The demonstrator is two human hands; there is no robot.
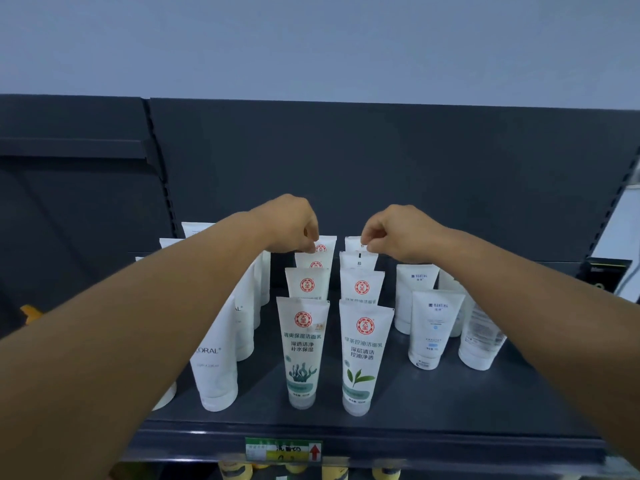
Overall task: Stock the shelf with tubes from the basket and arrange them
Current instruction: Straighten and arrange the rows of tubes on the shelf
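Note:
Two rows of white tubes with red round logos stand cap-down on the dark shelf. The left row starts with a seaweed-print tube, the right row with a green-leaf tube. My left hand pinches the top edge of the rearmost tube of the left row. My right hand pinches the top edge of the rearmost tube of the right row. Both arms reach in over the shelf. The basket is not in view.
Plain white CORAL tubes stand in a row at the left, partly behind my left forearm. White tubes with blue print stand at the right. A price tag hangs on the shelf's front edge. The dark back panel rises behind.

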